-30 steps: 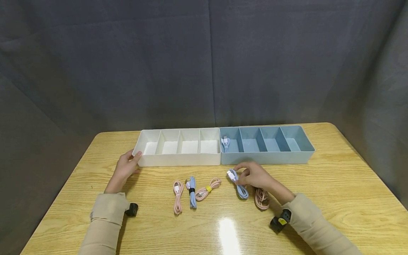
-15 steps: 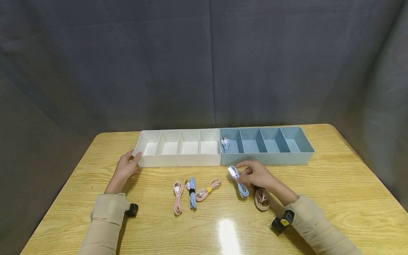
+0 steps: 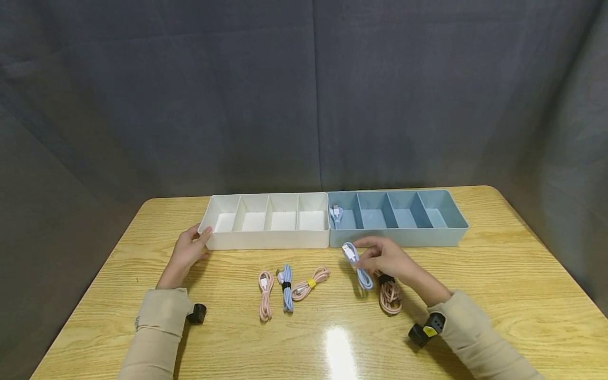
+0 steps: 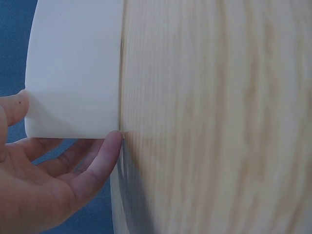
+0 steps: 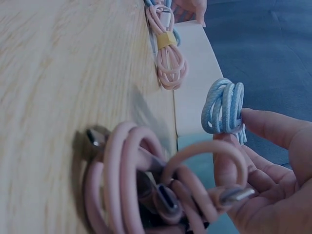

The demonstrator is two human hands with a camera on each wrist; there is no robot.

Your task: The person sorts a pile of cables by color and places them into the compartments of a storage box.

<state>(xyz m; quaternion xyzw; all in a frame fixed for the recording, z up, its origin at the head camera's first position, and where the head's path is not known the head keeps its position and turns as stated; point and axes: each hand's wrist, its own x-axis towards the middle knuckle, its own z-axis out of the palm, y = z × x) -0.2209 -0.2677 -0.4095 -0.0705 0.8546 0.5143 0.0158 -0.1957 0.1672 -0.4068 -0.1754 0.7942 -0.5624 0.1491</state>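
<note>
In the head view, my left hand (image 3: 187,250) is at the left end of a white divided storage box (image 3: 266,240). The thumb lies over its rim, while the fingers sit against the end wall, as the left wrist view shows. My right hand (image 3: 387,258) pinches a coiled light-blue USB cable (image 3: 364,278) between thumb and fingers, lifted off the table in front of a blue divided storage box (image 3: 404,237). In the right wrist view, the blue coil (image 5: 224,107) hangs from the fingertips. Below the hand lies a brownish-pink cable bundle (image 3: 390,297) with a dark band.
On the wooden table (image 3: 228,343) lie a pink cable (image 3: 265,303), a blue cable with a black strap (image 3: 287,295) and a pink cable with a yellow strap (image 3: 311,283). Another light-blue cable (image 3: 336,215) stands in the blue box's leftmost compartment. A dark curtain (image 3: 237,105) hangs behind.
My right hand has raised the light-blue cable off the table and drawn it slightly up and to the right. The left hand stays at the white box.
</note>
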